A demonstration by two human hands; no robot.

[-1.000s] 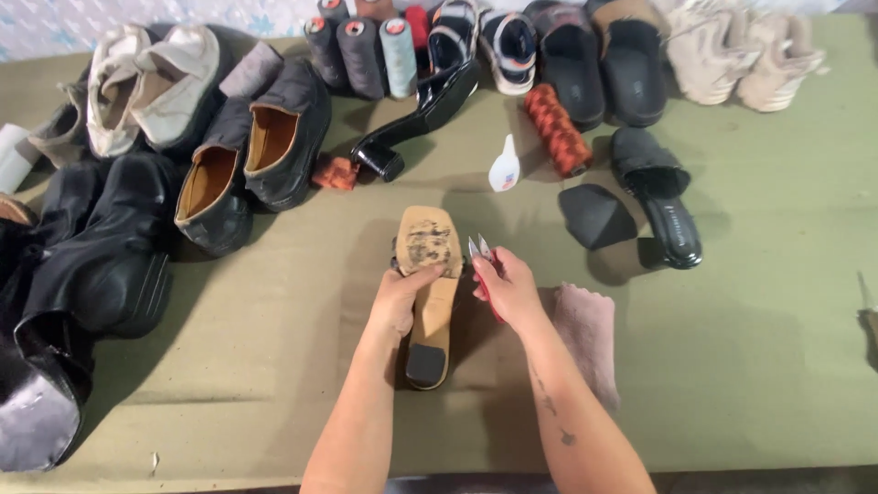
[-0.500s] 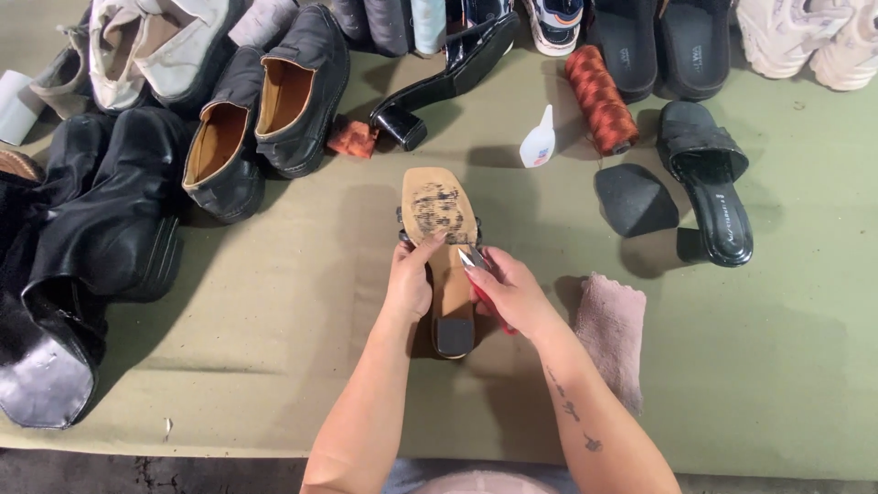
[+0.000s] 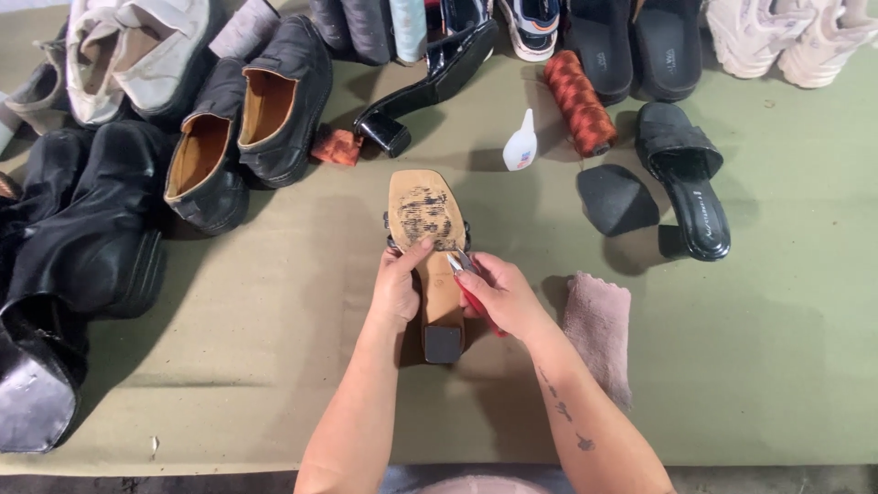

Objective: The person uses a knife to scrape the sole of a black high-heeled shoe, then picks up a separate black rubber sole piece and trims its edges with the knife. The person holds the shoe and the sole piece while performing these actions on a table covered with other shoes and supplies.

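A tan-soled heeled sandal (image 3: 423, 220) lies sole up on the green table (image 3: 777, 348), its black heel tip toward me. My left hand (image 3: 396, 288) grips the sandal's left side at the waist of the sole. My right hand (image 3: 501, 297) holds red-handled pliers (image 3: 465, 274), whose metal tips touch the sole's right edge. The pliers' handles are mostly hidden in my palm.
A pink cloth (image 3: 599, 329) lies right of my right arm. Behind the sandal are a small white glue bottle (image 3: 521, 144), an orange thread spool (image 3: 578, 102), a black sole piece (image 3: 617, 199) and a black mule sandal (image 3: 690, 183). Black loafers (image 3: 247, 128) and boots (image 3: 73, 247) crowd the left.
The view has shifted so the sandal and hands sit lower and nearer. My right hand has brought the pliers' tips down onto the sole's right edge; my left hand keeps its grip.
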